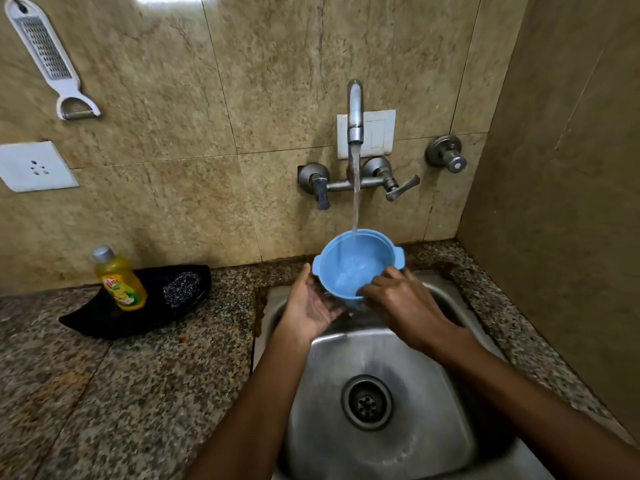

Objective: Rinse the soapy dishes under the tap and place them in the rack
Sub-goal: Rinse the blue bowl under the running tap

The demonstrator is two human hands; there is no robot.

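round steel sink basin (377, 452) at the bottom of the frame; above it, left hand (311, 306) spread beneath and right hand (398, 299) pinching the rim tilt a blue plastic bowl (356, 265) at centre, catching water from the steel wall tap (355, 112) to rinse.

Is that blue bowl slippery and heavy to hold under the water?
Probably slippery: the blue bowl is wet, with the tap's stream running into it. It looks like thin plastic, so likely light and stiff, though water pooling inside would add weight. The right hand grips its rim while the left hand supports it.
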